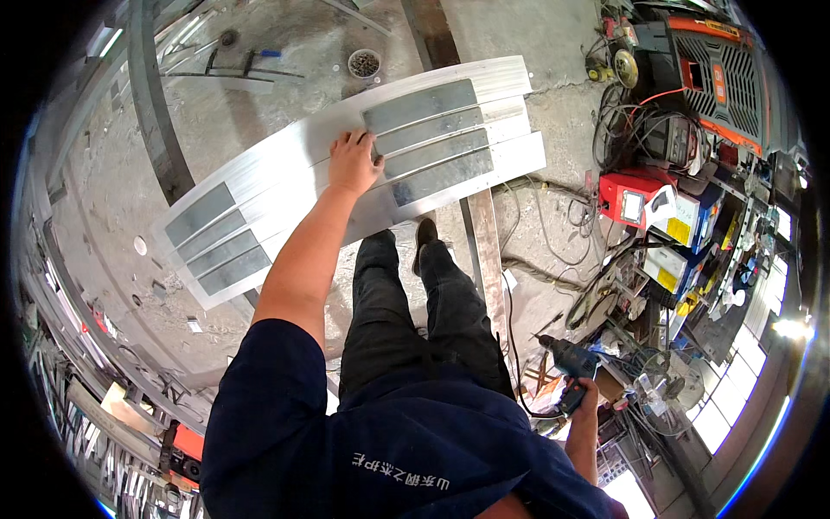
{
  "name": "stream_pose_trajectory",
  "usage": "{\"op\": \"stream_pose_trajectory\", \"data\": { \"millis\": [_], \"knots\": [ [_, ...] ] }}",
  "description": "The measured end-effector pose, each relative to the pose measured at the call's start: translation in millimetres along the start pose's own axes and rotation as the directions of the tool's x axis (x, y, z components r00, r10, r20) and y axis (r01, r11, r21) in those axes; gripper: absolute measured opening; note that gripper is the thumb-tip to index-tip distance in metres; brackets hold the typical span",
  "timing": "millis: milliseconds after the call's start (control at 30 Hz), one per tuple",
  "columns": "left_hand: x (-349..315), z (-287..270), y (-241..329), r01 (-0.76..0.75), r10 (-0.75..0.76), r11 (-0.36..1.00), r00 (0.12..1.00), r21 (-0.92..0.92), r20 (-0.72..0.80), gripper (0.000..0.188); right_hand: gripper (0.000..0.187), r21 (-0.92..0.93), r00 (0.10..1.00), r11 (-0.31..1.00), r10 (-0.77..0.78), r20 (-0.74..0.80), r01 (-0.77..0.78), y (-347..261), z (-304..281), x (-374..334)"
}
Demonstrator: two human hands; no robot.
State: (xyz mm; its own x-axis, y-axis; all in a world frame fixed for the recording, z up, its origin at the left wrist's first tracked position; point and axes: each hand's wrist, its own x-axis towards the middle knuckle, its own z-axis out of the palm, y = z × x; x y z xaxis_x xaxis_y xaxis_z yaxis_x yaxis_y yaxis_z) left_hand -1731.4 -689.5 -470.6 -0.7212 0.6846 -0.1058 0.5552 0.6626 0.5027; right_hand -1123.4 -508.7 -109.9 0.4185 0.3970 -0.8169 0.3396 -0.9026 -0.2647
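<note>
A long, pale metal slatted panel (303, 130) lies slantwise in front of me across dark steel beams. It has dark rectangular sections between its strips. My left hand (354, 163) is over the panel's middle, beside the larger dark section, with its fingers curled in. A small dark spot shows at the thumb, but what the fingers hold, if anything, is hidden. Out at my right side, my right hand (585, 396) is wrapped round the grip of a corded power drill (571, 359). The drill's bit points away to the upper left, apart from the panel.
A small tub of metal fasteners (364, 63) stands beyond the panel. Steel beams (156, 104) cross the concrete floor. To the right are a large orange-trimmed machine (718, 78), a red welding box (631, 199), tangled cables (614, 130) and a caged fan (670, 381). The drill's cord (512, 346) hangs near my leg.
</note>
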Motion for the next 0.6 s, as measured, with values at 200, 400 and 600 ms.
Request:
{"op": "stream_pose_trajectory", "data": {
  "millis": [200, 400, 600],
  "knots": [
    [-0.6, 1.7, 2.8, -0.066, 0.063, 0.997, 0.995, -0.030, -0.077, 0.039, 0.039, 0.096, 0.997, 0.995, -0.007, 0.071, 0.000, 2.0, -11.3, 19.0],
    [-5.4, 2.4, -2.9, -0.066, 0.066, 0.998, 0.994, -0.003, -0.084, 0.038, 0.023, 0.027, 0.995, 0.998, -0.061, 0.077, 0.059, -19.2, 29.8, -0.6],
    [-2.1, 6.2, -2.1, -0.086, 0.082, 0.996, 0.992, -0.034, -0.100, 0.040, 0.032, 0.035, 0.994, 0.999, -0.025, 0.109, 0.021, -25.7, 25.2, 12.0]
  ]
}}
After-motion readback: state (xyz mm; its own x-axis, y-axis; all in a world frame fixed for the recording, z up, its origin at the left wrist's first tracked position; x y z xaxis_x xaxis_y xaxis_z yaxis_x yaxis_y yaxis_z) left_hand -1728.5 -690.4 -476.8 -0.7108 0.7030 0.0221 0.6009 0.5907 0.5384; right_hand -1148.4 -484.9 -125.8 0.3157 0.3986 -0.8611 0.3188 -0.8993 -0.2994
